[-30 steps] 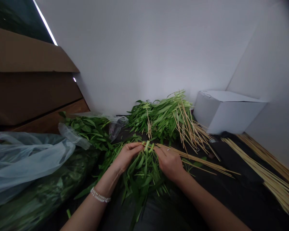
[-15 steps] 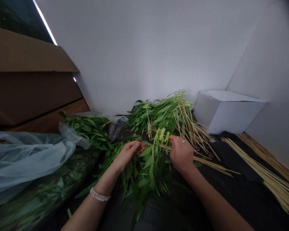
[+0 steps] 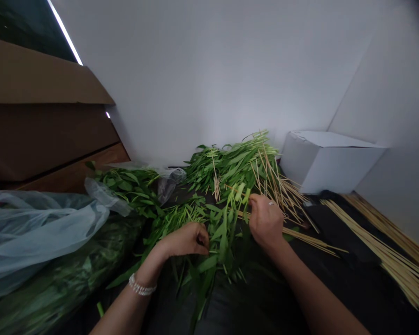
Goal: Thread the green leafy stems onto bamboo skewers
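My right hand [image 3: 268, 219] is closed on a thin bamboo skewer [image 3: 232, 188] that points left. Pale green stems [image 3: 242, 191] are threaded on it, and their long leaves [image 3: 221, 232] hang down below. To the left, my left hand [image 3: 190, 238] is closed with its fingers curled down at a leafy green stem [image 3: 212, 252] among loose leaves. A heap of cut leafy stems [image 3: 181, 214] lies just behind that hand. Beyond both hands sits a pile of skewered greens [image 3: 230, 163], with bare skewer ends [image 3: 281, 186] sticking out toward the right.
Bundles of bamboo sticks [image 3: 380, 242] lie at the right, near a white box [image 3: 338, 160]. Several loose skewers [image 3: 310, 239] lie right of my right hand. Plastic bags of greens [image 3: 49, 232] fill the left, beneath a cardboard box [image 3: 45, 135]. A white wall [image 3: 209, 74] stands behind.
My left hand has moved down toward the loose leaves, and its fingers have curled. My right hand has shifted slightly right with the skewer and its stems.
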Action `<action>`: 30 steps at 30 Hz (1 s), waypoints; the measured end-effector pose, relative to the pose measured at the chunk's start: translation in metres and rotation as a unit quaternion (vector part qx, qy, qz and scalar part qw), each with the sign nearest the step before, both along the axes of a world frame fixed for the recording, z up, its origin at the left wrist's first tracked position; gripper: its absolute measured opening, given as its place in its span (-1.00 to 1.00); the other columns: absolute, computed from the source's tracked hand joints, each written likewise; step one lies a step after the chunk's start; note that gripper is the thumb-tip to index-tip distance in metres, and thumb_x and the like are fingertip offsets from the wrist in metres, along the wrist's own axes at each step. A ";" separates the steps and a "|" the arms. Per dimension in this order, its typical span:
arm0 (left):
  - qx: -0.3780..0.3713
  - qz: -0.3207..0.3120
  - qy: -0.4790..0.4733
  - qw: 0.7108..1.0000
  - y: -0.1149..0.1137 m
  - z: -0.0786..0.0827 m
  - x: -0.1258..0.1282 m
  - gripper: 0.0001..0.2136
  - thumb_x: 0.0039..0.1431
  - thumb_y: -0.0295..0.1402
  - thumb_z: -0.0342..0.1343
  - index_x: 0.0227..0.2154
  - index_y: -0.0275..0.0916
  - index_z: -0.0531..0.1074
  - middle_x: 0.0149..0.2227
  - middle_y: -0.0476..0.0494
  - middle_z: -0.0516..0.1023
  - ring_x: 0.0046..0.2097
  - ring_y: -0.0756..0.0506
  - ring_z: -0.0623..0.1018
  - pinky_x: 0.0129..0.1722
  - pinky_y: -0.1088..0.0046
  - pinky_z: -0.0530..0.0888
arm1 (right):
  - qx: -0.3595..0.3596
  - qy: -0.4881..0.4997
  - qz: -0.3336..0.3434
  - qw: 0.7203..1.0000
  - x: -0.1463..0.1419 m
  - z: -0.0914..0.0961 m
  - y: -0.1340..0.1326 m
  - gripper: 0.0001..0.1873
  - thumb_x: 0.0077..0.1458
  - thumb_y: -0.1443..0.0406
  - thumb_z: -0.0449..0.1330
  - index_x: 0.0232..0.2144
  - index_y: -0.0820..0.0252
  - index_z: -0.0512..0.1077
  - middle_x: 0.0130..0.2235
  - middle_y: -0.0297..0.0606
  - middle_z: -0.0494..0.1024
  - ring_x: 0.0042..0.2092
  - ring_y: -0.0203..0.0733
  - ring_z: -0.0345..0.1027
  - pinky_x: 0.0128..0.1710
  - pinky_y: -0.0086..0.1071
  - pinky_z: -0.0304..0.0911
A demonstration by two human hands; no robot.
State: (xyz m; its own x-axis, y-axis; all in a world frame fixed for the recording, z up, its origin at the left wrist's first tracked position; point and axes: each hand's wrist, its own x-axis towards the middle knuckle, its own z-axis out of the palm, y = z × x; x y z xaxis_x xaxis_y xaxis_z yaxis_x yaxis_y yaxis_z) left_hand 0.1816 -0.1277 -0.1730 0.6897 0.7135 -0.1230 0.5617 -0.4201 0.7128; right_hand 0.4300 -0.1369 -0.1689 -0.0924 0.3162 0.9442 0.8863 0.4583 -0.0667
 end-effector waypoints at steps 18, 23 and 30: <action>-0.076 0.315 -0.399 0.857 0.010 0.013 0.005 -0.76 -0.21 -0.31 0.41 -0.42 -0.25 0.60 -0.44 -0.06 0.58 -0.42 0.01 0.46 -0.32 0.49 0.36 | -0.085 -0.078 0.025 0.993 -0.013 -0.012 -0.003 -0.72 0.25 0.43 -0.10 -0.24 0.27 0.41 -0.44 -0.24 0.43 -0.37 -0.18 0.25 -0.31 -0.32 0.07; -0.138 0.293 -0.461 0.826 0.008 0.014 0.006 -0.70 -0.22 -0.41 0.42 -0.32 -0.24 0.58 -0.40 -0.03 0.58 -0.35 0.04 0.50 -0.27 0.55 0.38 | -0.116 -0.124 0.041 0.985 -0.019 -0.018 -0.002 -0.72 0.22 0.46 -0.08 -0.24 0.29 0.43 -0.44 -0.24 0.42 -0.37 -0.17 0.22 -0.31 -0.32 0.07; -0.185 0.276 -0.504 0.797 0.008 0.013 0.008 -0.69 -0.24 -0.47 0.43 -0.33 -0.25 0.56 -0.34 -0.04 0.60 -0.30 0.03 0.53 -0.23 0.56 0.40 | -0.129 -0.138 0.054 0.980 -0.022 -0.020 -0.004 -0.72 0.18 0.49 -0.07 -0.27 0.26 0.43 -0.44 -0.24 0.43 -0.38 -0.17 0.23 -0.33 -0.32 0.08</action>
State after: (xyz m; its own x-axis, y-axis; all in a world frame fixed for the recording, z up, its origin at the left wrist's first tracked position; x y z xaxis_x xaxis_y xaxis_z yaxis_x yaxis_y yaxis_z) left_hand 0.1896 -0.1201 -0.1601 0.1649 0.9860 0.0238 -0.3486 0.0357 0.9366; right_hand 0.4077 -0.1407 -0.1885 -0.3789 0.5161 0.7682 0.8342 0.5498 0.0421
